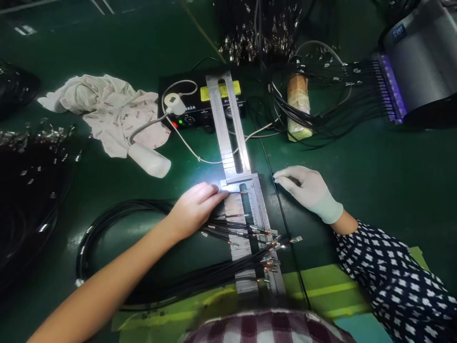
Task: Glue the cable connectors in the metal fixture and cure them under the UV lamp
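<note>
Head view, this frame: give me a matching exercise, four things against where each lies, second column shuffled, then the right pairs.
Things:
1. left hand
2. gloved hand
3. white cloth
4. brown roll

Places:
A. far left of the table, crumpled
B. on the black cables, fingertips at the metal jig
C. right of the jig, flat on the green table
D. standing among cables, right of the black control box

Pairs: 1-B, 2-C, 3-A, 4-D
</note>
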The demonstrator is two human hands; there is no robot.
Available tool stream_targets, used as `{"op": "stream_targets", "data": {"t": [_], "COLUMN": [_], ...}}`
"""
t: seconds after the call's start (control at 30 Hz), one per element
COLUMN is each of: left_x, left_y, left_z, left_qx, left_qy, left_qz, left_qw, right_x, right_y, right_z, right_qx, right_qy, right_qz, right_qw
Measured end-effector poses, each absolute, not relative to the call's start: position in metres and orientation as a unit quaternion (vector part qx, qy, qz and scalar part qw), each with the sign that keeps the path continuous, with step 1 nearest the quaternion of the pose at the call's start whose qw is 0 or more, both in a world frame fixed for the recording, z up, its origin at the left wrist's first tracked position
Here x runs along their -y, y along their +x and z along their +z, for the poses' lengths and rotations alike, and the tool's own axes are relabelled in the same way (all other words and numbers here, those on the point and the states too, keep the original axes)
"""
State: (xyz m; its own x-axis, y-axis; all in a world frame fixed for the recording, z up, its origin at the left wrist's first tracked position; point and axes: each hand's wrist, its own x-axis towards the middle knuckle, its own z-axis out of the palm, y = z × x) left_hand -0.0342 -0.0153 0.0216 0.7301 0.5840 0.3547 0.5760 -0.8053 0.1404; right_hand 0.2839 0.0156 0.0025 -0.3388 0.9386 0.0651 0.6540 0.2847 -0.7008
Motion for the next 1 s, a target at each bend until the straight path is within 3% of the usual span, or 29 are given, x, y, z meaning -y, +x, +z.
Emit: {"op": "stream_targets", "data": {"t": [0.13,0.33,0.53,0.77,1.0], "left_x": [0.017,0.021,0.023,0.034,0.017], "left_y": [-0.034,-0.035,-0.036,-0.05,-0.015], "left_z": [0.021,0.01,0.002,0.004,0.015], "left_qx": [-0.282,-0.374,-0.396,-0.423,-0.348], "left_qy": [0.941,0.88,0.851,0.891,0.927], "left_qz": [0.186,0.249,0.254,0.163,0.144], "left_qw": [-0.03,0.153,0.235,0.028,0.004], "right_x": [-0.016,-0.015,-0.015,-0.016,-0.015], "right_y": [0.284,0.285,0.284,0.284,0.284], "right_z": [0.003,0.003,0.003,0.005,0.004], "right_qx": [0.765,0.765,0.763,0.765,0.767], "right_qy": [-0.517,-0.516,-0.522,-0.525,-0.52], "right_qz": [0.294,0.295,0.295,0.293,0.29], "right_qw": [0.247,0.246,0.242,0.232,0.24]}}
